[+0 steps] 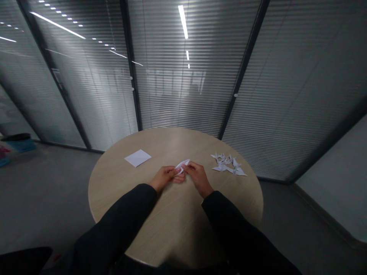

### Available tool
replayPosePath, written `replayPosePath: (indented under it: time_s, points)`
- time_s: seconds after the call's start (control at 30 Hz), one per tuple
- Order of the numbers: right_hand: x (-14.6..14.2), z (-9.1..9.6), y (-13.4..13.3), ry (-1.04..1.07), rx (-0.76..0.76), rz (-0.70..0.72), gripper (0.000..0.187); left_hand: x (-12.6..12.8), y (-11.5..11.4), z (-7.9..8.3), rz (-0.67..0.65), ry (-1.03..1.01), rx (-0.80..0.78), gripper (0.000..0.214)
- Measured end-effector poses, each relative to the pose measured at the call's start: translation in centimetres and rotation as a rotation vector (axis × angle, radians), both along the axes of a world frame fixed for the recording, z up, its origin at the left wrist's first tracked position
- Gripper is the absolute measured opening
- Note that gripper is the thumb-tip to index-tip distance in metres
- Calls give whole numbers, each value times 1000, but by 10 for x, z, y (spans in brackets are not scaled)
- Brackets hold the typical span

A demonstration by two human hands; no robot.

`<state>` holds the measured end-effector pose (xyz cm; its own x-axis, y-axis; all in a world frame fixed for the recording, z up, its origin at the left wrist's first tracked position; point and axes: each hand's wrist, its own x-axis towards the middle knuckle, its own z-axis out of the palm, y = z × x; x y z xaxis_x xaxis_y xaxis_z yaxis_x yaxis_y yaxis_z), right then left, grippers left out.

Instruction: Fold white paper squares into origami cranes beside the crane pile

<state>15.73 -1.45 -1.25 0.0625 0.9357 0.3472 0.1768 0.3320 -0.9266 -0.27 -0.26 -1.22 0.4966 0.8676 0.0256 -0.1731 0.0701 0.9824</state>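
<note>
Folded white paper [182,165] sits pinched between both hands, near the middle of a round wood-grain tabletop [172,139]. The left hand [164,177] grasps its left end and the right hand [198,177] its right end, neither clenched nor released; whether the paper touches the surface is hard to tell. A flat white square sheet [137,158] lies at about 10 o'clock from the hands, and a loose cluster of origami cranes [228,165] at about 3 o'clock. Holding folded paper like this probably works best with the fingertips close to the crease, pressing evenly so the layers stay aligned and the edges sharp.
</note>
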Motion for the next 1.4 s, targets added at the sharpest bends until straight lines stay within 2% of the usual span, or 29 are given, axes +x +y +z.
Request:
replayPosePath:
  time_s: [0.13,0.2,0.3,0.37,0.47,0.67,0.83,1.0,1.1,1.27,1.4]
  points:
    - [2,-4,1,-185,74,7,26,0,8,-6,134,61,127,58]
    - [1,-5,1,-251,140,29,23,-1,11,-8,115,70,163,60]
    - [-2,-6,0,-307,194,45,20,-2,14,-8,20,20,131,59]
    - [-2,-6,-2,-322,208,6,19,-2,13,-6,3,-4,87,57]
    - [-2,-4,-4,-360,298,-53,31,-4,13,-4,27,-27,42,50]
    - [1,-1,-8,-587,527,46,19,-8,17,-8,103,-11,26,44]
    - [2,1,-9,-777,584,53,17,-8,19,-13,114,-10,8,42]
    - [-1,6,-14,-891,597,55,13,-6,15,-8,120,-9,-25,38]
    - [-2,6,-14,-848,585,40,10,-5,12,-3,107,-42,-57,33]
    - [-2,2,-8,-541,460,-6,7,-5,9,2,80,-168,-146,24]
    - [-3,-4,-4,-384,354,-8,8,-6,11,0,54,-167,-133,24]
